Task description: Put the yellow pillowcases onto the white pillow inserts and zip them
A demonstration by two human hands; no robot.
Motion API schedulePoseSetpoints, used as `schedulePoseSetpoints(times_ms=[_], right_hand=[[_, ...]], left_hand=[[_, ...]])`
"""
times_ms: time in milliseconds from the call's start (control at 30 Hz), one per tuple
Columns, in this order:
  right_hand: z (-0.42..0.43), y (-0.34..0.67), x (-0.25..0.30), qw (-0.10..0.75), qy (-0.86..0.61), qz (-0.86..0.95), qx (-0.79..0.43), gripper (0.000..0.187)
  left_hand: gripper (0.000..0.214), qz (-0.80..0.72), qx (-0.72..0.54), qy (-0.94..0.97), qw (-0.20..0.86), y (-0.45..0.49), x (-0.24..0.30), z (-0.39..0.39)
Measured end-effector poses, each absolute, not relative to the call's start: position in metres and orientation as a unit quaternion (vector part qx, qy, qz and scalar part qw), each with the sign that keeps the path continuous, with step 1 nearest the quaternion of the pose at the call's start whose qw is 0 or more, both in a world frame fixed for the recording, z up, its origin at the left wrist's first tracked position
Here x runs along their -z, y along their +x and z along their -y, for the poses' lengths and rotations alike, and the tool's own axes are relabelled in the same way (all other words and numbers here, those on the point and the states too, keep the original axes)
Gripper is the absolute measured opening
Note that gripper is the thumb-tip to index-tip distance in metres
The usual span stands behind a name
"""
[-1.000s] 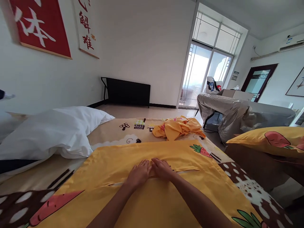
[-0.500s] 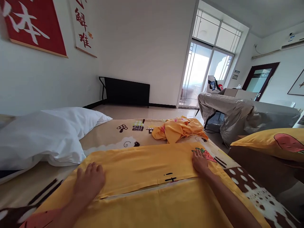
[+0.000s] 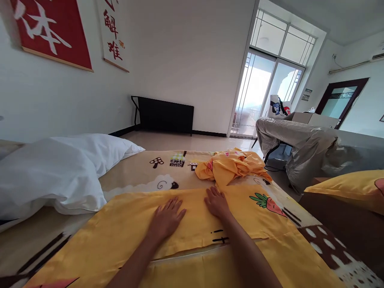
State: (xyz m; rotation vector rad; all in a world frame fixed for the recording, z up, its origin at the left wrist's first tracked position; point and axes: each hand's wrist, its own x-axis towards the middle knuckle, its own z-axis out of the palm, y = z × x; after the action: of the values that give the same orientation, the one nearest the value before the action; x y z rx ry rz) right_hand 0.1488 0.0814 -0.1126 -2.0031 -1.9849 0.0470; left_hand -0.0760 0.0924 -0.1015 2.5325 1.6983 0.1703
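Seeing a red scroll (image 3: 57, 34) and a narrower white scroll (image 3: 112, 40) hanging on the pale left wall (image 3: 66, 96). Finding a black panel (image 3: 165, 116) standing against the plain far wall (image 3: 189, 48), with dark skirting (image 3: 210, 133) running above the glossy floor (image 3: 180, 140). Noticing bright daylight coming through sliding glass doors (image 3: 267, 88), with lined panes (image 3: 282, 38) sitting above them. Spotting bulky furniture standing at right under crumpled grey plastic sheeting (image 3: 303, 140), with a cardboard box (image 3: 315, 119) and a printed bag (image 3: 279, 107) showing above it. Glimpsing, farther right, a dark-framed door (image 3: 342, 98), a small notice (image 3: 306, 95), a pipe (image 3: 349, 67) running along the wall, and part of an air conditioner (image 3: 378, 55) meeting the edge of view.
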Motion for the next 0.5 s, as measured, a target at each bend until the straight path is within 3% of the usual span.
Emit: schedulePoseSetpoints(times_ms=[500], right_hand=[[-0.162, 0.203, 0.105, 0.135, -0.741, 0.658, -0.013, 0.045]], left_hand=[[0.058, -0.61, -0.108, 0.785, -0.021, -0.12, 0.126, -0.129]])
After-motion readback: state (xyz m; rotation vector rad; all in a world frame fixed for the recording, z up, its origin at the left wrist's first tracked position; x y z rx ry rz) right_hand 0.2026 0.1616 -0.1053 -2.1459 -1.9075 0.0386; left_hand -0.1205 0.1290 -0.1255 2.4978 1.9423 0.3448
